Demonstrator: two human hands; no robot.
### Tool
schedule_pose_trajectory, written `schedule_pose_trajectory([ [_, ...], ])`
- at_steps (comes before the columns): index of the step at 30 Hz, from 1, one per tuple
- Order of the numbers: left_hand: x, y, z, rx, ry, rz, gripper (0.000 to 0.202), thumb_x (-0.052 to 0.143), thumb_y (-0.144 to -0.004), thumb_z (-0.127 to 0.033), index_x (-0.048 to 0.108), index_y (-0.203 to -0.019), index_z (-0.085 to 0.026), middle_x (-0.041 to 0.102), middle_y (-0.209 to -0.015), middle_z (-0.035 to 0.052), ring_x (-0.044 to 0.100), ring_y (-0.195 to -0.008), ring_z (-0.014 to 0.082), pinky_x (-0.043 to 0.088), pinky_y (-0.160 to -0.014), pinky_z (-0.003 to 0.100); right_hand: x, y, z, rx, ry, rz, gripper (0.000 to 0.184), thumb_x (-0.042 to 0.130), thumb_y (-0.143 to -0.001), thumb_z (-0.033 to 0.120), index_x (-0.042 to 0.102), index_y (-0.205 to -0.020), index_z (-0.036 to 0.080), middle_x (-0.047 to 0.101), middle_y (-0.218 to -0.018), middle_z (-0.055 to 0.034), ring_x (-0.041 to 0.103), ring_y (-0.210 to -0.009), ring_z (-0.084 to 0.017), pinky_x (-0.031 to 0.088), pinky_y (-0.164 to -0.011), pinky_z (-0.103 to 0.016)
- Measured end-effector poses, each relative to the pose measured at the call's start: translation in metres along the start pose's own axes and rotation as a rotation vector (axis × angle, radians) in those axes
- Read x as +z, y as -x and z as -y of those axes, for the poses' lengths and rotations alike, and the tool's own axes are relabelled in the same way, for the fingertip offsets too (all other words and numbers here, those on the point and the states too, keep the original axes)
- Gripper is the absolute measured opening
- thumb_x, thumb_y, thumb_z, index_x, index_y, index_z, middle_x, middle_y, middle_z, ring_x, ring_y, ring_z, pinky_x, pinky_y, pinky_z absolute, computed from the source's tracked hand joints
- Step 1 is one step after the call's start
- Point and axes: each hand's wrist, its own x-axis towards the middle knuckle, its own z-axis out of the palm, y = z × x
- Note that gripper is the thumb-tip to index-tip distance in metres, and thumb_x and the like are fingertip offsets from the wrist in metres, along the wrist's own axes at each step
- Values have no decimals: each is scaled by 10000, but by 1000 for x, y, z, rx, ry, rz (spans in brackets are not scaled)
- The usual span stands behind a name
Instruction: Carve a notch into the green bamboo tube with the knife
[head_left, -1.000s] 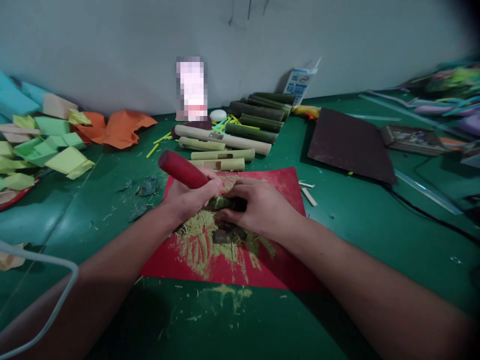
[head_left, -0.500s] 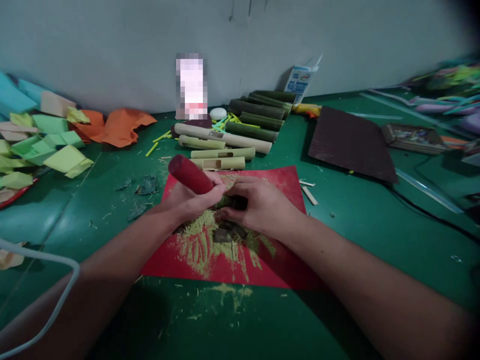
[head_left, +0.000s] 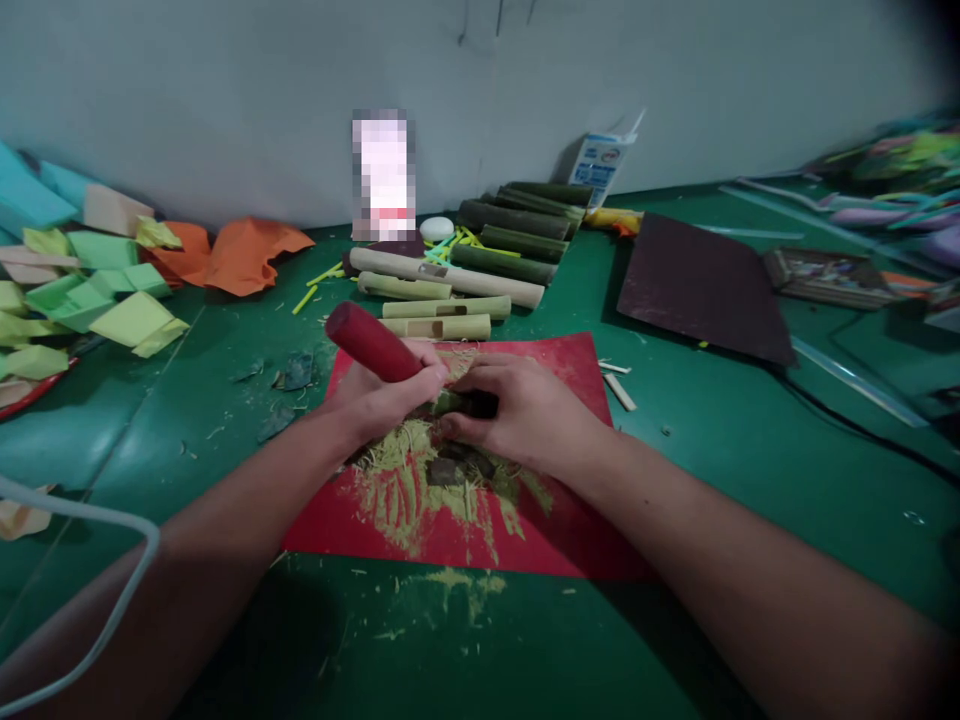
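My left hand (head_left: pixel 394 395) is wrapped round the thick red handle (head_left: pixel 367 338) of a tool, which slants up to the left. The tool's working end is hidden by my fingers. My right hand (head_left: pixel 514 405) grips a short green bamboo tube (head_left: pixel 484 403), its dark hollow end partly showing between thumb and fingers. Both hands almost meet over a red sheet (head_left: pixel 540 530). Pale bamboo shavings (head_left: pixel 397 500) and dust lie spread on the sheet below them, with dark bark-like pieces (head_left: pixel 446 471) among them.
Beyond the sheet lie peeled bamboo tubes (head_left: pixel 450 307) with cut openings and several green bamboo tubes (head_left: pixel 514 220). A blurred lit screen (head_left: pixel 382 170) leans on the wall. A dark board (head_left: pixel 697 285) is at right, folded papers (head_left: pixel 97 280) at left. A pale cable (head_left: pixel 112 620) crosses the lower left.
The red handle's top has tipped slightly further left and up, my left hand shifting a little with it. My right hand and the bamboo tube stay nearly still.
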Motion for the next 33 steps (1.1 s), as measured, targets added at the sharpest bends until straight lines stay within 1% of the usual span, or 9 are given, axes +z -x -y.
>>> schedule_pose_trajectory([
  [9, 2, 0, -8, 13, -43, 19, 203, 608, -724, -365, 555, -600, -213, 528, -582, -26, 488, -562, 130, 435, -562, 266, -5, 3, 10, -3, 237, 56, 257, 733, -871, 400, 744, -925, 149, 723, -945, -109, 633, -884, -250, 386, -683, -351],
  [12, 1, -1, -10, 7, -85, 70, 212, 600, -724, -363, 540, -590, -210, 500, -567, -28, 485, -569, 134, 416, -562, 267, -3, 5, 10, 16, 229, 60, 284, 745, -863, 403, 741, -957, 135, 717, -983, -118, 634, -910, -258, 384, -696, -354],
  [15, -1, -1, -10, 22, -119, 102, 223, 598, -730, -366, 532, -592, -204, 516, -586, -22, 502, -596, 138, 413, -577, 269, -1, 4, 7, 8, 171, 70, 226, 738, -864, 348, 744, -927, 132, 711, -947, -109, 628, -883, -237, 394, -703, -341],
  [20, 3, 2, -7, -14, -55, -2, 196, 652, -714, -374, 582, -642, -205, 575, -618, -18, 529, -617, 141, 445, -600, 273, -1, 1, 1, -67, 46, 88, 168, 734, -848, 295, 769, -919, 146, 703, -917, -88, 621, -839, -200, 437, -734, -317],
  [24, 9, 4, -3, -62, -14, -124, 189, 696, -731, -376, 602, -690, -217, 584, -616, -19, 585, -660, 162, 491, -627, 283, -3, -2, -3, -103, 38, 91, 191, 730, -835, 283, 790, -962, 154, 704, -925, -84, 629, -836, -201, 449, -742, -322],
  [27, 11, 1, 3, 16, -32, -212, 197, 677, -788, -383, 601, -697, -225, 614, -653, -8, 622, -724, 175, 530, -695, 297, -4, -4, -5, -115, 32, 96, 187, 738, -836, 307, 797, -963, 182, 708, -937, -79, 636, -846, -203, 453, -745, -321],
  [28, 11, -1, 4, 56, -68, -153, 180, 687, -794, -375, 623, -715, -227, 640, -685, -1, 628, -740, 175, 536, -713, 297, -4, -4, -5, -114, 30, 95, 183, 743, -837, 317, 799, -955, 190, 709, -934, -78, 637, -846, -204, 453, -745, -321],
  [30, 11, -4, 5, 59, -46, -230, 178, 665, -800, -382, 616, -721, -231, 603, -630, -15, 583, -647, 156, 505, -635, 283, -4, -4, -5, -102, 26, 89, 171, 751, -837, 326, 803, -937, 196, 708, -926, -75, 637, -838, -200, 453, -739, -319],
  [33, 8, -6, 2, 8, -8, -236, 257, 621, -801, -392, 555, -618, -224, 479, -491, -38, 458, -491, 126, 415, -509, 267, -4, -3, -5, -78, 15, 86, 184, 760, -839, 347, 805, -929, 193, 709, -912, -69, 634, -818, -187, 452, -728, -311],
])
